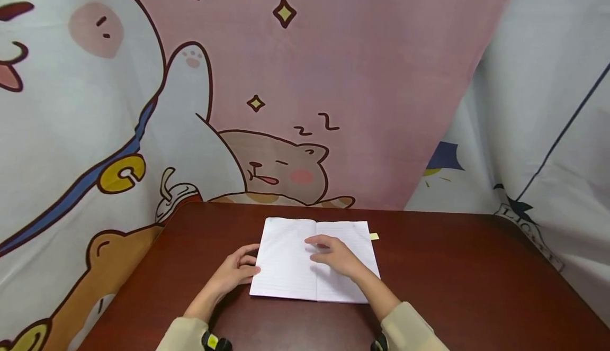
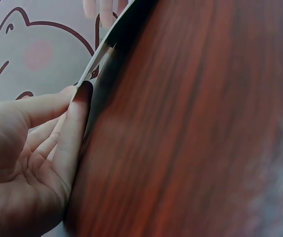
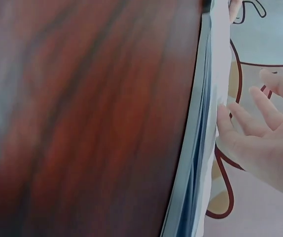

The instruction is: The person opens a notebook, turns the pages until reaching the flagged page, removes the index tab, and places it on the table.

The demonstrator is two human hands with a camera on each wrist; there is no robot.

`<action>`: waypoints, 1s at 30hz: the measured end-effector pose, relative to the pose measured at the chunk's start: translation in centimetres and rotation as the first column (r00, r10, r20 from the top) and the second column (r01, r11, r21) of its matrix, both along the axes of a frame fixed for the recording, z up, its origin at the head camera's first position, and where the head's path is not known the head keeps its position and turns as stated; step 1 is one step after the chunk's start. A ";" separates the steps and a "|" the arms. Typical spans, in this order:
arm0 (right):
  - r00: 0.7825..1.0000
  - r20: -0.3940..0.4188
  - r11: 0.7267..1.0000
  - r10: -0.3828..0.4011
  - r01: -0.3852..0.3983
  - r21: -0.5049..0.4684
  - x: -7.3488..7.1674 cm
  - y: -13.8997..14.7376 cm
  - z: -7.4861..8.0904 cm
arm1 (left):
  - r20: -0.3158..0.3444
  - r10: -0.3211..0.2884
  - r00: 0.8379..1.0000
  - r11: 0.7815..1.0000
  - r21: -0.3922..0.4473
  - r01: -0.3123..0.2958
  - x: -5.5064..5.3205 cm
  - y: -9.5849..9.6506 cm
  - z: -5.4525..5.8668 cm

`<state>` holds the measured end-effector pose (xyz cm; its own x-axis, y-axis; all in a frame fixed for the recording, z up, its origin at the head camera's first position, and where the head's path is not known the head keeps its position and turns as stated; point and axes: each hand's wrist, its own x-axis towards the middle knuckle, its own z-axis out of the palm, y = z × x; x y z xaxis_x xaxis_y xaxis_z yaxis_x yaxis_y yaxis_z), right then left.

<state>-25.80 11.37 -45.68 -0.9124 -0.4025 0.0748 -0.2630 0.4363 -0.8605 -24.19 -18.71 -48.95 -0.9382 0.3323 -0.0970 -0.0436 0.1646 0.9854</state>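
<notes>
An open notebook (image 1: 286,266) with lined white pages lies on the dark wooden table, its fold running near the middle. At its left edge, my left hand (image 1: 231,272) pinches the notebook; the left wrist view shows the thumb on top and fingers (image 2: 75,128) underneath. My right hand (image 1: 337,257) hovers over the right page near the fold, fingers spread and relaxed, holding nothing. In the right wrist view the right thumb (image 3: 224,121) is close to the page surface, and whether it touches is unclear. Layered page edges (image 3: 193,163) show there too.
A yellow tab (image 1: 374,236) sticks out from the notebook's right edge. The reddish-brown table (image 1: 457,266) extends to both sides. Behind it hangs a cartoon-printed cloth (image 1: 381,86), with a pale cloth (image 1: 548,128) at the right.
</notes>
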 end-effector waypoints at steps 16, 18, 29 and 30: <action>0.996 -0.066 0.995 -0.059 0.053 -0.090 -1.5 3.9 0.9 | -0.001 0.051 0.999 0.997 -0.051 -0.051 -0.2 0.1 -0.1; 0.995 -0.070 0.993 -0.071 0.064 -0.098 -1.6 4.5 1.0 | -0.001 0.053 0.999 0.997 -0.054 -0.053 -0.2 0.2 0.0; 0.986 -0.098 0.987 -0.137 0.128 -0.097 -1.7 7.1 1.5 | 0.005 0.060 0.998 0.996 -0.071 -0.060 0.1 0.2 0.3; 0.985 -0.092 0.986 -0.145 0.136 -0.098 -1.8 7.3 1.5 | 0.004 0.063 0.998 0.995 -0.075 -0.062 0.1 0.2 0.3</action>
<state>-27.56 18.69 -44.20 -0.9457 -0.2577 0.1979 -0.2902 0.3959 -0.8712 -24.14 -18.50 -48.69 -0.9561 0.2648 -0.1256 -0.0625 0.2343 0.9702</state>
